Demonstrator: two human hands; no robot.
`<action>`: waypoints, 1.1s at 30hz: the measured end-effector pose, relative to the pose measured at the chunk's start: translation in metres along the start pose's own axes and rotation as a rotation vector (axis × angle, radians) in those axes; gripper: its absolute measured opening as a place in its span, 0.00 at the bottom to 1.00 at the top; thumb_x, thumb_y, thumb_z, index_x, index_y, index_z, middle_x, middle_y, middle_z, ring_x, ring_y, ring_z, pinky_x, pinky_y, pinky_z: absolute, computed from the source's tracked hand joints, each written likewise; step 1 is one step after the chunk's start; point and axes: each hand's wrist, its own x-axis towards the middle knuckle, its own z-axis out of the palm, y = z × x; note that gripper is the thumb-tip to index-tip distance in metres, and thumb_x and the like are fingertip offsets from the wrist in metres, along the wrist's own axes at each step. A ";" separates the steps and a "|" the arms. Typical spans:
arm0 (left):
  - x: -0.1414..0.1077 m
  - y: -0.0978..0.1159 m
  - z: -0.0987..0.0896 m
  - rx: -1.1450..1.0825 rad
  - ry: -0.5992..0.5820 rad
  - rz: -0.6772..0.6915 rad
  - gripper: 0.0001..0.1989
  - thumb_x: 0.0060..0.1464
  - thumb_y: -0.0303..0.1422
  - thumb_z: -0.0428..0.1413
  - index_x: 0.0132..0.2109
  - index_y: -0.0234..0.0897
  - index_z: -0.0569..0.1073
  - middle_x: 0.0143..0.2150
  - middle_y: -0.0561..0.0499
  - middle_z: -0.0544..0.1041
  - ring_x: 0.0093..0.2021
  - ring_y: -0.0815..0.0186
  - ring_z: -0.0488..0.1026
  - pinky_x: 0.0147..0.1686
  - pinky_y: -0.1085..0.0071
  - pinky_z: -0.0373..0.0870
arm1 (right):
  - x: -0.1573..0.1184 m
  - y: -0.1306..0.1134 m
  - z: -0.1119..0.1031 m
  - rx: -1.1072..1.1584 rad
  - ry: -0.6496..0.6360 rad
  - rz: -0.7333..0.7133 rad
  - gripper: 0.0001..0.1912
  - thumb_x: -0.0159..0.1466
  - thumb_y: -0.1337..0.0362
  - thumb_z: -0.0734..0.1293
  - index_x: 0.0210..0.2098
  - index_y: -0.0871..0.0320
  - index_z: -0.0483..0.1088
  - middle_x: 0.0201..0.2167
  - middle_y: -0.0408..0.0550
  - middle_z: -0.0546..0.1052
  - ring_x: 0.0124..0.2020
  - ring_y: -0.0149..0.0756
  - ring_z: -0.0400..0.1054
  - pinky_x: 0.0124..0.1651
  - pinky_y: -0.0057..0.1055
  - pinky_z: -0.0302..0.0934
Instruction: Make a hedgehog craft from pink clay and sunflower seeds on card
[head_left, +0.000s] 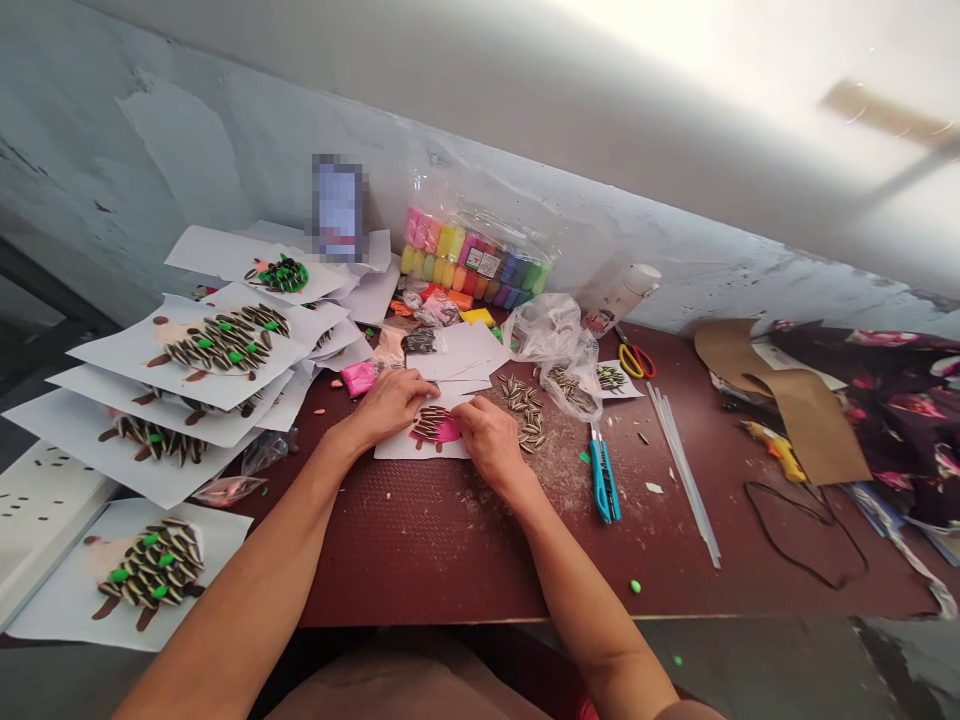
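A small white paper card (388, 447) lies on the dark red table, bearing a pink clay shape (448, 430) with rows of striped sunflower seeds (429, 422) stuck in it and brown clay feet below. My left hand (391, 402) rests at the card's upper left, its fingers bent together and pressing on the paper. At the right side of the pink clay, my right hand (489, 437) has its fingertips pinched together; whatever they hold is hidden. A loose pile of sunflower seeds (525, 410) lies just right of that hand.
Finished seed pictures on paper (217, 345) are stacked at left. Behind stand a pack of coloured clay (476, 260) and blank paper sheets (469, 350). To the right lie a teal utility knife (602, 475), scissors (636, 358), glue sticks (684, 475) and a yellow glue gun (776, 450).
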 end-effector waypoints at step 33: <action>0.001 0.000 -0.001 -0.009 -0.013 -0.014 0.15 0.61 0.25 0.53 0.45 0.42 0.84 0.38 0.47 0.80 0.43 0.58 0.74 0.44 0.63 0.66 | 0.001 -0.002 -0.014 -0.051 0.057 0.074 0.11 0.74 0.63 0.62 0.44 0.52 0.77 0.42 0.47 0.78 0.40 0.34 0.70 0.38 0.28 0.52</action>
